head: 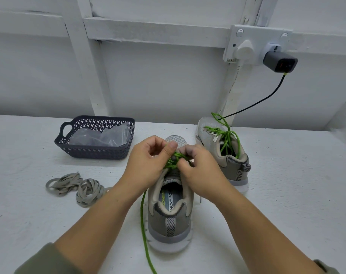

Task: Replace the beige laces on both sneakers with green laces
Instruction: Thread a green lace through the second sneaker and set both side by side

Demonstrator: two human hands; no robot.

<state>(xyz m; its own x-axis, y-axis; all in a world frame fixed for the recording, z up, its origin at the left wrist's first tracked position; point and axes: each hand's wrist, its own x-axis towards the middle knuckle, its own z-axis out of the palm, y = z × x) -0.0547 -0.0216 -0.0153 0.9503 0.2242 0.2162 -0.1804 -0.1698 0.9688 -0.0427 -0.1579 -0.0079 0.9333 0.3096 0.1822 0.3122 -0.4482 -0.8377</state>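
My left hand and right hand meet over the sneaker at the near edge of the bench, both pinching the green lace at its eyelets. Its loose tail trails toward me; a hard tug, I judge, could snag it or leave uneven ends.

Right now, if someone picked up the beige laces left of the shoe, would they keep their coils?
The beige laces would probably flop and unwind: they lie in loose, uneven loops with nothing visibly binding them. They look flat and thin, so likely very light. Pushed, they would probably bunch up rather than slide together.
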